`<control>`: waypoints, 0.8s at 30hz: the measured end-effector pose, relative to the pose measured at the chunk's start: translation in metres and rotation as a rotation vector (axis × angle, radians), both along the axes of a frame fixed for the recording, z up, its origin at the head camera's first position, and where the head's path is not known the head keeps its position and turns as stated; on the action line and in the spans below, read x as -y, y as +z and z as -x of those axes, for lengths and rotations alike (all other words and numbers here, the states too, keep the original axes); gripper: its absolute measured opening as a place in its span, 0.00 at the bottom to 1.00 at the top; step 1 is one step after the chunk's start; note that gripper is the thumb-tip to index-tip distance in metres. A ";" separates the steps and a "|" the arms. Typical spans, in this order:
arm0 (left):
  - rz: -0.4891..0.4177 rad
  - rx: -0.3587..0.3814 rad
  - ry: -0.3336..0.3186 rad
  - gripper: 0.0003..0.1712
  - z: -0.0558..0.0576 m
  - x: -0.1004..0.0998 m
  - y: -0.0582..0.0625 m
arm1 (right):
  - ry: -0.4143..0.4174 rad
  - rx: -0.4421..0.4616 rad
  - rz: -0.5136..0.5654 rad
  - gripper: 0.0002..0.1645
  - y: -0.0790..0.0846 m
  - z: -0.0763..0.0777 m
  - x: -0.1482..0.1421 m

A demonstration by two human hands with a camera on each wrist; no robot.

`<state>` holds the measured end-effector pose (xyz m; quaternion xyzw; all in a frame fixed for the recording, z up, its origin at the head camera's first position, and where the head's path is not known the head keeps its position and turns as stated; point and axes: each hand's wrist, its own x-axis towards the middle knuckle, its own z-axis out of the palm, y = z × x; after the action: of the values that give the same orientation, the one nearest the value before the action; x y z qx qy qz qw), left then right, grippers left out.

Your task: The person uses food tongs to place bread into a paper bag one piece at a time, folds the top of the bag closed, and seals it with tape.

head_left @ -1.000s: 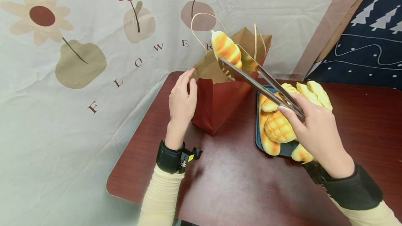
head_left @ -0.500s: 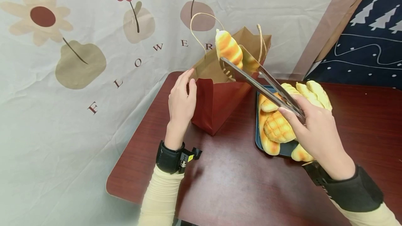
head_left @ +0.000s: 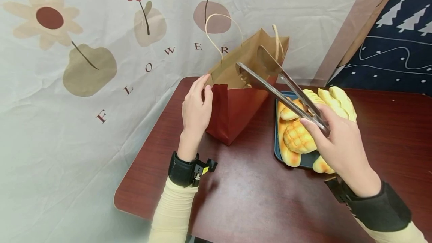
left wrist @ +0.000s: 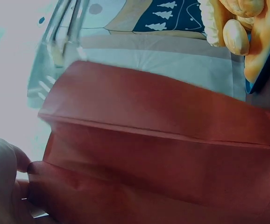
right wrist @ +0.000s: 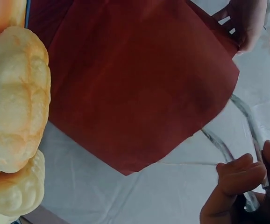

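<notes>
My left hand (head_left: pixel 197 110) pinches the near left corner of the rim of a red paper bag (head_left: pixel 244 110), its thumb and fingers at the edge in the left wrist view. The bag stands upright with its brown inside showing and two cord handles up. My right hand (head_left: pixel 347 147) grips metal tongs (head_left: pixel 277 93), whose arms are spread. Nothing lies between the tong tips, which hang over the bag's mouth. The bottom of the bag's inside is hidden. In the right wrist view the red bag wall (right wrist: pixel 139 84) covers the tong tips.
Right of the bag, a dark blue tray (head_left: pixel 307 160) holds several bread pieces, among them a cross-scored bun (head_left: pixel 300 137) and a long roll (head_left: pixel 289 155). The tray sits on a reddish-brown table (head_left: pixel 249 198). A flower-printed cloth (head_left: pixel 101 153) hangs behind the table and to its left.
The ridged bread roll held in the tongs above the bag has left them and is out of sight. The tong arms have spread wider. My left hand stays at the bag's rim.
</notes>
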<state>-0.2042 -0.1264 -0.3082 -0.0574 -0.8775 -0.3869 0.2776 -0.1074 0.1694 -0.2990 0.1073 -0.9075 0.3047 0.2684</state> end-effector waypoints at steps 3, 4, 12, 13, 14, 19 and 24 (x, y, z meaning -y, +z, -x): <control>0.001 0.002 0.002 0.23 0.000 -0.001 0.000 | 0.021 -0.103 0.074 0.22 -0.001 -0.004 -0.006; -0.001 0.001 0.000 0.23 0.000 -0.001 0.000 | 0.023 -0.138 0.096 0.21 -0.001 -0.006 -0.009; 0.006 -0.007 0.011 0.23 0.000 0.000 0.000 | -0.129 -0.146 0.242 0.24 0.004 -0.026 -0.042; 0.006 -0.008 0.012 0.23 0.000 0.000 0.000 | -0.166 -0.119 0.247 0.24 0.004 -0.028 -0.046; 0.006 -0.010 0.011 0.23 0.000 0.000 0.000 | -0.195 -0.087 0.262 0.26 0.003 -0.030 -0.050; 0.006 -0.009 0.011 0.23 0.000 0.000 -0.001 | -0.300 0.052 0.347 0.28 -0.007 -0.039 -0.068; 0.009 -0.008 0.013 0.23 0.001 -0.001 -0.002 | -0.269 0.055 0.389 0.28 -0.027 -0.046 -0.081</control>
<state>-0.2053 -0.1258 -0.3104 -0.0545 -0.8784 -0.3811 0.2833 -0.0610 0.2505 -0.3256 -0.0769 -0.8447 0.4383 0.2973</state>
